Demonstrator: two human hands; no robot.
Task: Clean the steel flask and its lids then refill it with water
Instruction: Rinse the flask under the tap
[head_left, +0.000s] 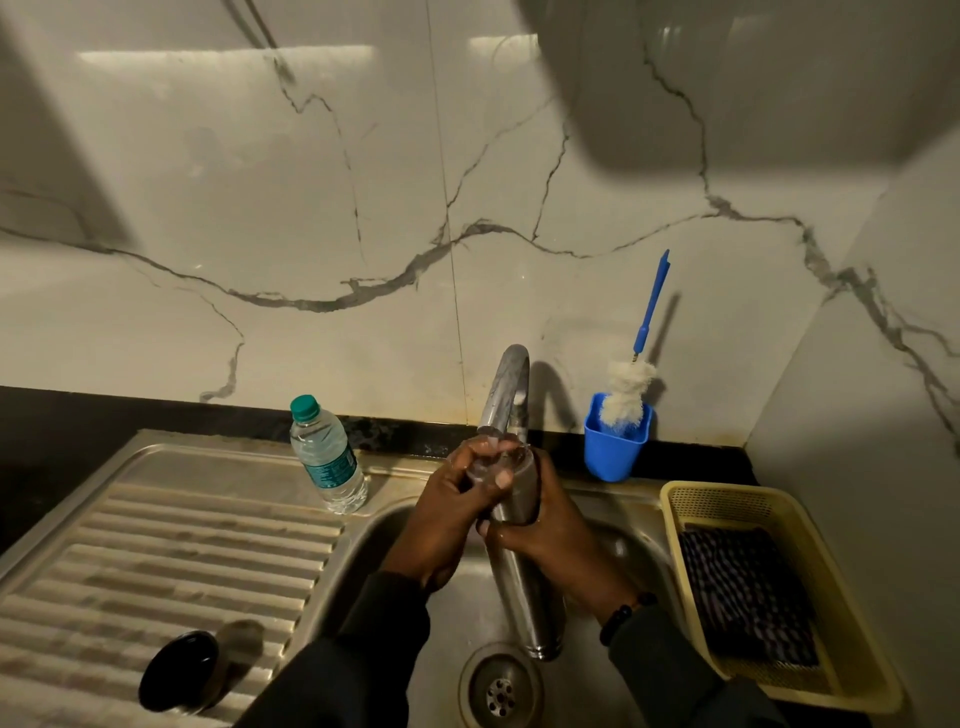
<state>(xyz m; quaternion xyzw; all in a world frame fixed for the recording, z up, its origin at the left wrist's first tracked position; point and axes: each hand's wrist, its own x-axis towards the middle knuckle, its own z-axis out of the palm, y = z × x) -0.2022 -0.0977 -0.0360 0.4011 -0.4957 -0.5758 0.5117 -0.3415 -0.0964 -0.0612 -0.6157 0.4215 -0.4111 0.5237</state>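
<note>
Over the basin of the stainless steel sink, both hands hold a tall brushed steel flask tilted under the curved chrome tap, its mouth up at the spout and its base down near the round drain. The right hand has its grip wrapped around the flask's upper body. The left hand is clenched on a small clear lid at the flask's neck, thumb pressed across it; water seems to run over it.

On the ribbed draining board to the left lies a black-and-steel cap on its side. A clear plastic water bottle with a green top stands at the sink's rear edge. Behind the tap, a blue cup holds a white fluffy bottle brush with a blue handle. A yellow plastic basket with dark checked cloth sits on the surface at right.
</note>
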